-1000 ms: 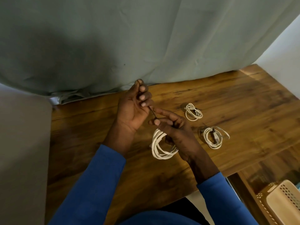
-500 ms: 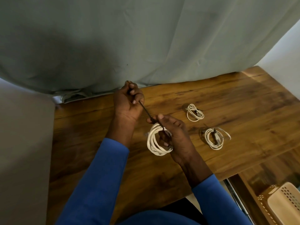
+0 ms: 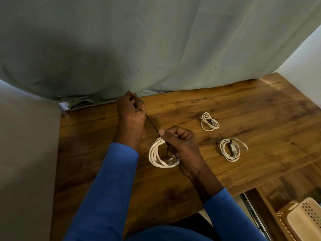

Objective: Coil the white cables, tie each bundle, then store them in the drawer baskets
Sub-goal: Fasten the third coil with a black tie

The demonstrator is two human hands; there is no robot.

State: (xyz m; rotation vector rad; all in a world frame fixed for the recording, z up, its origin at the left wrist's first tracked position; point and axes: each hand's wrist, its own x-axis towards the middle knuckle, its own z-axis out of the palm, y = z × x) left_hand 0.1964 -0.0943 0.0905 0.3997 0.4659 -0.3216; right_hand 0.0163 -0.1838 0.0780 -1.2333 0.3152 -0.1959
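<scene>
A coiled white cable [image 3: 157, 154] hangs from my right hand [image 3: 180, 145] just above the wooden table [image 3: 251, 105]. My right hand grips the coil at its top, thumb pressed where a thin black tie [image 3: 152, 123] wraps it. My left hand [image 3: 130, 112], farther back and left near the curtain, grips the other end of the tie, which runs taut between the hands. Two smaller tied white bundles lie to the right: one farther back [image 3: 209, 121], one nearer [image 3: 230, 150].
A grey-green curtain [image 3: 156, 46] hangs along the table's back edge. At the lower right an open drawer holds a beige perforated basket [image 3: 305, 218]. A grey surface [image 3: 26, 153] borders the table on the left.
My left hand has pulled up and back to the left, drawing the black tie out longer and taut. My right hand has kept the coil and shifted slightly left.
</scene>
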